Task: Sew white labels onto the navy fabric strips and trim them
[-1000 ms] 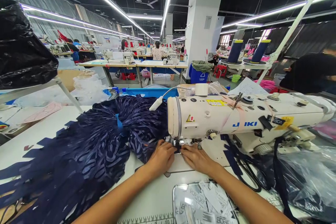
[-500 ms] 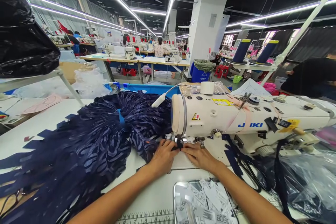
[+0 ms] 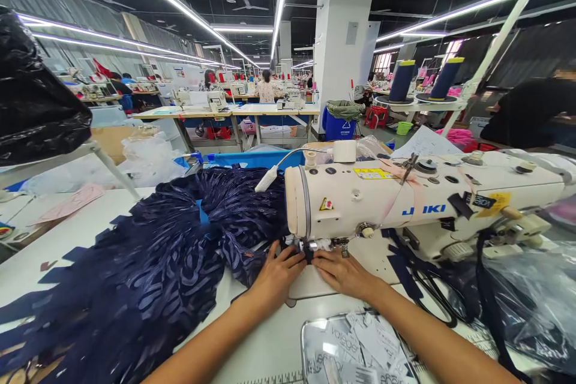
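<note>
Your left hand (image 3: 276, 273) and your right hand (image 3: 342, 273) lie flat on the desk (image 3: 58, 240), close side by side, right under the head of the white sewing machine (image 3: 405, 204). Your fingers (image 3: 294, 255) are stretched out and narrow, pressing down on a small dark piece of cloth (image 3: 309, 254) at the needle. The piece is mostly hidden by your fingertips, so you cannot tell how much of it is there.

A big heap of dark blue strips (image 3: 148, 270) covers the left side of the desk and touches your left hand. A blue band (image 3: 204, 213) ties the heap in the middle. A clear tray of white labels (image 3: 355, 351) sits at the near edge of the desk, just in front of your right arm. Black scissors (image 3: 429, 291) lie to the right of the machine's foot, beside a shiny plastic bag (image 3: 531, 300) at the right edge. Two blue thread cones (image 3: 400, 81) stand on a rack behind the machine.
</note>
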Motion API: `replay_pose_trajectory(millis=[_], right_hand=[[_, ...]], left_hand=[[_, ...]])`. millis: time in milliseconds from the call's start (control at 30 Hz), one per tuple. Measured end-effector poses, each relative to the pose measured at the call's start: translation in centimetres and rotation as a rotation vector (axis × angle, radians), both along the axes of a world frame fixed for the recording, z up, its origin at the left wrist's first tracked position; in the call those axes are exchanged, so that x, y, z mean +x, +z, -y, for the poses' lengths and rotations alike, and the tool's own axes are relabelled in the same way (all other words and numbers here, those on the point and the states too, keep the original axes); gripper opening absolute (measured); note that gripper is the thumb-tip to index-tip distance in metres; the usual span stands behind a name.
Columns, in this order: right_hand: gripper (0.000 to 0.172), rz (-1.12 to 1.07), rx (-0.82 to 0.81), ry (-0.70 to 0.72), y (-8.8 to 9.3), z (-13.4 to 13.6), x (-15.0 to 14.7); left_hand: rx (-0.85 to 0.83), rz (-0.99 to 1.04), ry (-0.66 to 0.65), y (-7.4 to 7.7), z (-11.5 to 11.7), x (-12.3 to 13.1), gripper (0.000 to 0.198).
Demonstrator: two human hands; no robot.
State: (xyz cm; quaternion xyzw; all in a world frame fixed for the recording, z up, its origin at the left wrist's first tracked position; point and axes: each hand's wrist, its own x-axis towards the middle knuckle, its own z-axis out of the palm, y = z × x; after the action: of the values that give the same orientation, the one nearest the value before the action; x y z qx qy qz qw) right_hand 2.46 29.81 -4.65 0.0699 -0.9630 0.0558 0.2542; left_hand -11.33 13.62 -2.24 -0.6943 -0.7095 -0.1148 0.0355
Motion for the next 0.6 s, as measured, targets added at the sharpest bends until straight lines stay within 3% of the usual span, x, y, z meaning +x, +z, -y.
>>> replay_pose_trajectory(millis=[600], right_hand=[[0.026,0.040,0.005,-0.093,0.2,0.0,-0.3]], left_hand=[[-0.053,-0.049,-0.013,0.7,-0.6,-1.0,0.045]])
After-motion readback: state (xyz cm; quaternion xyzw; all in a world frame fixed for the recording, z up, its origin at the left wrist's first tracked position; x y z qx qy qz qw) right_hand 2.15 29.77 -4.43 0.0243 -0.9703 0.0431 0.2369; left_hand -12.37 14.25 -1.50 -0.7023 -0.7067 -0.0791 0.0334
